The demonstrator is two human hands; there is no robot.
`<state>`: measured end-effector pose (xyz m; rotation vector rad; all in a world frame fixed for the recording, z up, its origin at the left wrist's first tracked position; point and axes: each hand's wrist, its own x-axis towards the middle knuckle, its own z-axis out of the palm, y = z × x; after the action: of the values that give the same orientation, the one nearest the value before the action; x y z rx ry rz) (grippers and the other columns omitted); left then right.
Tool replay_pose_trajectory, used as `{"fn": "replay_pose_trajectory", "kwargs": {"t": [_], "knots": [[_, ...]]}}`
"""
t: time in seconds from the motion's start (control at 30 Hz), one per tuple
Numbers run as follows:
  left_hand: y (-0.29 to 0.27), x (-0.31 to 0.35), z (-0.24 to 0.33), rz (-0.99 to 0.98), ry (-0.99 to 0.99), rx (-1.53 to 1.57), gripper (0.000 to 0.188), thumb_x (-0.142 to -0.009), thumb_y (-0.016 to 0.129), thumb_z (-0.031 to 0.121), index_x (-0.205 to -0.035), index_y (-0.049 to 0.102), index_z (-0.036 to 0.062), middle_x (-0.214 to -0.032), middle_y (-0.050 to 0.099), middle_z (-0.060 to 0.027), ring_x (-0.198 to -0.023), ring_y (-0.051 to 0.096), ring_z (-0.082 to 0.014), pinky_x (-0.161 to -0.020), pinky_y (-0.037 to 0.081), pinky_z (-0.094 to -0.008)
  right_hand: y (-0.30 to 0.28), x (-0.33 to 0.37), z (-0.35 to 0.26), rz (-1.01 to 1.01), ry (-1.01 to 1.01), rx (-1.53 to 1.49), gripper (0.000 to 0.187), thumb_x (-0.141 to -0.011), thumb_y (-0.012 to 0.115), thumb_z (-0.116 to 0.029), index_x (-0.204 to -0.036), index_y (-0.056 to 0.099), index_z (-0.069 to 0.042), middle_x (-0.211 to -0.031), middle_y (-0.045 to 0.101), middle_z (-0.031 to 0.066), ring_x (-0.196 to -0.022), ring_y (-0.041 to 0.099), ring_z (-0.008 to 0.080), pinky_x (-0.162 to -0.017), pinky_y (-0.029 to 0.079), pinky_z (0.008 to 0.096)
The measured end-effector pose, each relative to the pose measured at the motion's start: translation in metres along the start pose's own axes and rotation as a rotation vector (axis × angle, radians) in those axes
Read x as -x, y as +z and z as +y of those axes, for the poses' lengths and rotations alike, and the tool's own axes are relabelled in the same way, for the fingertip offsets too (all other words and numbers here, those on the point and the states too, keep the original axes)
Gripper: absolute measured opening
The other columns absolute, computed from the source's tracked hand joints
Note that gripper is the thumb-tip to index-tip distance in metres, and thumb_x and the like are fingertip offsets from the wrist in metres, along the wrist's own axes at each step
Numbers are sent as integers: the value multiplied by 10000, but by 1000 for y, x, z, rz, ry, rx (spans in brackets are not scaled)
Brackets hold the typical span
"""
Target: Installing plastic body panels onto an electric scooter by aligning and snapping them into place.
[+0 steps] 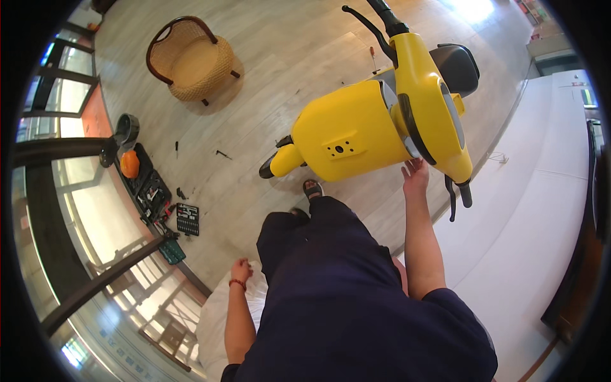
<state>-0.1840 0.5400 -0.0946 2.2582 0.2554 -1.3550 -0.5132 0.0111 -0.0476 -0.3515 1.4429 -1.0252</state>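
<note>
A yellow electric scooter (347, 130) stands in front of me, its front panel toward me and its handlebar to the right. My right hand (415, 175) reaches up to the edge of the front panel below the handlebar. Its fingers are bent against that edge, and the tips are partly hidden there. On the panel is a small raised plate (339, 149) with dark holes. My left hand (241, 270), with a red bead bracelet at the wrist, hangs by my side over a white cloth (216, 305). Its fingers are loosely curled and apart, with nothing visible in them.
A wicker chair (194, 60) stands at the far left. By the glass doors lie an open tool case (149, 191), a socket set (188, 219) and an orange helmet (130, 164). Loose tools, including a screwdriver (373, 54), lie on the floor. A white surface (509, 210) is on the right.
</note>
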Motion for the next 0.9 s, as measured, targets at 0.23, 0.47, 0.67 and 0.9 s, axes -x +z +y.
{"fn": "replay_pose_trajectory", "kwargs": {"t": [0.23, 0.47, 0.67, 0.9], "knots": [[33, -39, 289, -146, 695, -342, 279, -883, 499, 194, -1069, 567, -3, -744, 587, -38, -650, 531, -112, -618, 445, -260, 21, 0, -1, 161, -195, 125, 337, -914, 406, -332, -1161, 502, -123, -1118, 521, 11, -1052, 474, 138, -892, 362, 374], [155, -15, 513, -646, 1197, -376, 361, -894, 448, 207, -1172, 519, -12, -1156, 569, -160, -1062, 547, -232, -902, 416, -305, 67, 18, -12, 362, -248, -34, 379, -922, 416, -335, -1182, 481, -67, -1175, 513, 47, -1069, 504, 186, -903, 418, 344], [254, -34, 555, -825, 1336, -353, 363, -900, 447, 211, -1198, 508, 14, -1165, 557, -156, -1049, 547, -239, -903, 414, -301, 64, 18, -6, 298, -363, -160, 384, -945, 356, -288, -1213, 437, -25, -1223, 486, 103, -1146, 473, 253, -943, 420, 387], [294, -33, 564, -1091, 1257, -319, 362, -907, 446, 276, -1160, 536, 34, -1113, 581, -167, -1016, 560, -271, -868, 429, -317, 85, 30, -2, 156, -395, -431, 537, -835, 569, -397, -1221, 453, -43, -1205, 518, 94, -1145, 477, 265, -949, 418, 430]]}}
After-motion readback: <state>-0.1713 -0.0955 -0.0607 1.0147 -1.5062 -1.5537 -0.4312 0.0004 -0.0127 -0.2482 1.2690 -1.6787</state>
